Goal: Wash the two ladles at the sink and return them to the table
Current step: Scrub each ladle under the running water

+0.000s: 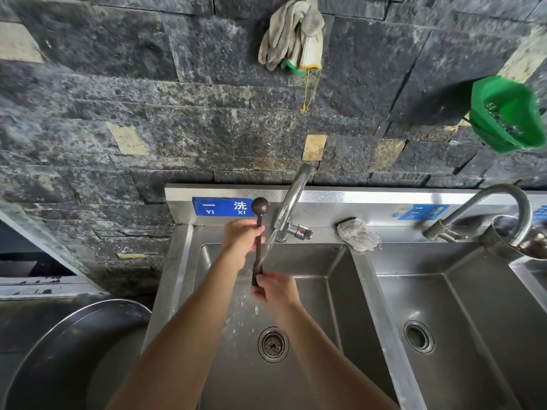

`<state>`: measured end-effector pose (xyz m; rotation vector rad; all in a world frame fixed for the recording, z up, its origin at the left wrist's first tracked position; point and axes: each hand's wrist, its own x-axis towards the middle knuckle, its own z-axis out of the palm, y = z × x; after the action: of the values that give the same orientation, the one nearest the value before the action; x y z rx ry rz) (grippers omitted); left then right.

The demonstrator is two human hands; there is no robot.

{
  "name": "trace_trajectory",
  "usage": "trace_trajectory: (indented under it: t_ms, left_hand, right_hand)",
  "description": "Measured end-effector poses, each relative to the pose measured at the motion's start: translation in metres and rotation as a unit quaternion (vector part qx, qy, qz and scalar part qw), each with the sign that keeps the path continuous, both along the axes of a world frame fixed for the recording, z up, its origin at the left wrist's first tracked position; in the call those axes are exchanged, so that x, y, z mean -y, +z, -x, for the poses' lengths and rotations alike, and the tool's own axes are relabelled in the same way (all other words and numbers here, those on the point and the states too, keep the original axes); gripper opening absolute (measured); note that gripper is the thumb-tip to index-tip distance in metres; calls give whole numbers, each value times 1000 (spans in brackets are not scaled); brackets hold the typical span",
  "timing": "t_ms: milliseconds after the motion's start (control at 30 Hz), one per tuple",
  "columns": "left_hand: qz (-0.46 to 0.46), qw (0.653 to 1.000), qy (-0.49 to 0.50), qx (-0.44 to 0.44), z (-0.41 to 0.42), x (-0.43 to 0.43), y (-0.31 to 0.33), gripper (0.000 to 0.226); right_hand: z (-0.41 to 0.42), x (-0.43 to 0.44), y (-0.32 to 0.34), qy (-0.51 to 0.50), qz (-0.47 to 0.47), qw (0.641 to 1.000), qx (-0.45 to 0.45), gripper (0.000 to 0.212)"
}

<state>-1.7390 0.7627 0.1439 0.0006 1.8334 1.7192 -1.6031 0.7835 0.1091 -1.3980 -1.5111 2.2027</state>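
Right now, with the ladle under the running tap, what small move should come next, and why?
Probably slide the right hand up along the dark ladle handle, rubbing it under the water stream. The left hand already grips it near the bowl end, the water falls on the middle of the handle, and the right hand holds the low end.

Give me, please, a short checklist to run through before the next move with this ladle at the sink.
1. Water running: ok, a stream falls from the tap onto the ladle.
2. Grip: ok, the left hand holds the upper handle and the right hand the lower end.
3. Ladle over the basin: ok, so drips fall inside.
4. Drain clear: ok, nothing lies on it.
5. Ladle clean: cannot tell, it is dark and wet.
6. Second ladle: cannot tell, none in view.
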Motion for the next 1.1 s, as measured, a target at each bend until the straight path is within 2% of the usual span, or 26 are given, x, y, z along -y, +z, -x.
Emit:
trace_trajectory:
  t_ms: [267, 533, 733, 1000, 1100]
  left_hand:
    - [-17, 1000, 8, 5, 12, -6, 12, 25]
    - [39, 999, -21, 30, -30, 22, -38, 18]
    - [53, 994, -1, 99, -67, 56, -81, 19]
    - [88, 990, 18, 107, -107, 90, -106, 18]
    - [91, 989, 33, 114, -116, 98, -109, 19]
  right_hand:
    - [9, -7, 8, -16, 16, 999, -39, 14]
    - [-39, 16, -13, 25, 47, 998, 27, 21]
    - [-84, 45, -34, 31, 74, 994, 78, 20]
    - [-124, 72, -43, 61, 99, 987, 107, 16]
    - [-132, 78, -45, 53, 147, 983, 94, 20]
